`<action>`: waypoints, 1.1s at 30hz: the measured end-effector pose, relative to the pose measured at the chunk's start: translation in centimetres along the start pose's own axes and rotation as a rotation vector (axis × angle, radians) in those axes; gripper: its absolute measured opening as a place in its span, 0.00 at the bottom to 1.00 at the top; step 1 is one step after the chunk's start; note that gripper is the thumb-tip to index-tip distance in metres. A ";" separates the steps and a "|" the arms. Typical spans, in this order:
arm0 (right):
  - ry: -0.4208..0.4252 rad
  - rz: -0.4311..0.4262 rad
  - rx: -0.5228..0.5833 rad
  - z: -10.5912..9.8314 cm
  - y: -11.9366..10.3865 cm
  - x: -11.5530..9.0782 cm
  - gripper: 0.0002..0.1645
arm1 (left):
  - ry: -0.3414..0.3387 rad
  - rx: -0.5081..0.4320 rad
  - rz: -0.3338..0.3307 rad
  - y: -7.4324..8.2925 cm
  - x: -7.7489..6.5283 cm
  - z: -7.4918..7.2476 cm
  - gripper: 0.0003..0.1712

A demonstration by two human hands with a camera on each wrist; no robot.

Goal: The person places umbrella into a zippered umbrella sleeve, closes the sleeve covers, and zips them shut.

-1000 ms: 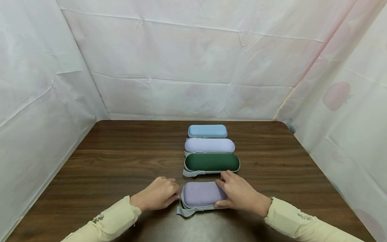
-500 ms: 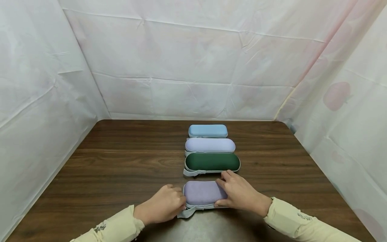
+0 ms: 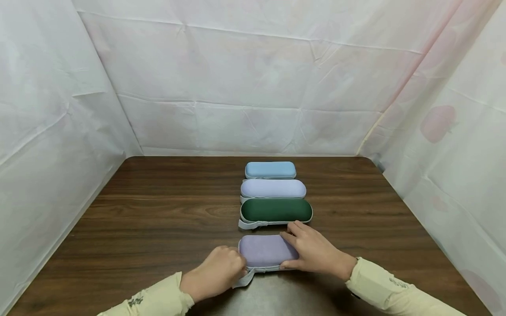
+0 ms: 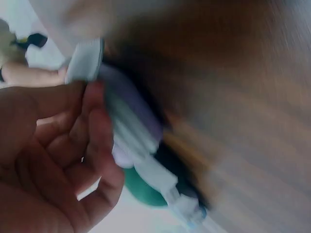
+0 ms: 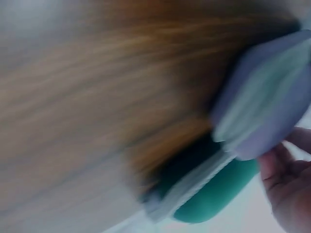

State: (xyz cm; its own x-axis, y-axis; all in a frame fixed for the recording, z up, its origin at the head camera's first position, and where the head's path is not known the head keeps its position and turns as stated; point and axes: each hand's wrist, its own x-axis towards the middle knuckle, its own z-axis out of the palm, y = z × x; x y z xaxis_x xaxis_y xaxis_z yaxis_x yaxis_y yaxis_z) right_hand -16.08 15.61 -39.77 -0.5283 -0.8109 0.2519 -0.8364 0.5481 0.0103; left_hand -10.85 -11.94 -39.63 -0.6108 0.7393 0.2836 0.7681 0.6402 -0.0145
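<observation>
A purple zippered glasses case (image 3: 266,250) with a pale grey edge lies on the dark wood table. My right hand (image 3: 314,252) grips its right end, thumb on the near side and fingers over the far side. At the left end, my left hand (image 3: 221,270) pinches with thumb and forefinger at the zipper edge; its fingertips hide the pull. The grey wrist strap (image 4: 86,60) shows right behind those fingertips in the left wrist view. The right wrist view shows the purple case's side (image 5: 267,92) tipped in the frame, blurred.
Behind it, a green case (image 3: 276,210), a pale lavender case (image 3: 273,188) and a light blue case (image 3: 270,169) lie in a row, one behind another. Pale sheets (image 3: 245,79) hang around the table (image 3: 166,210).
My left hand has moved right, from beside the purple case onto its left end, then slightly nearer to me. The right hand has kept its grip on the case.
</observation>
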 end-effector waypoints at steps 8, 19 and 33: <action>-0.008 0.009 0.138 -0.8 1.6 -3.1 0.40 | -0.034 -0.148 -0.164 -2.2 0.1 -0.6 0.25; 0.068 -0.043 0.205 -0.7 2.4 -3.7 0.32 | -0.008 -0.190 -0.144 -2.2 0.6 -0.1 0.24; 0.095 -0.069 0.163 -0.1 3.4 -2.8 0.32 | -0.016 -0.192 -0.177 -3.5 1.4 0.6 0.24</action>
State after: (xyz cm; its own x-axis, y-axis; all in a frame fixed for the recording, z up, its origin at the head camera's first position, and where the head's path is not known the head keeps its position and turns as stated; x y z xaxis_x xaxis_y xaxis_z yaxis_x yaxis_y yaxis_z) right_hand -17.46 19.79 -40.34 -0.4592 -0.8182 0.3460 -0.8868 0.4452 -0.1241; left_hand -14.50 -13.00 -39.79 -0.7405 0.6236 0.2506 0.6707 0.7094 0.2165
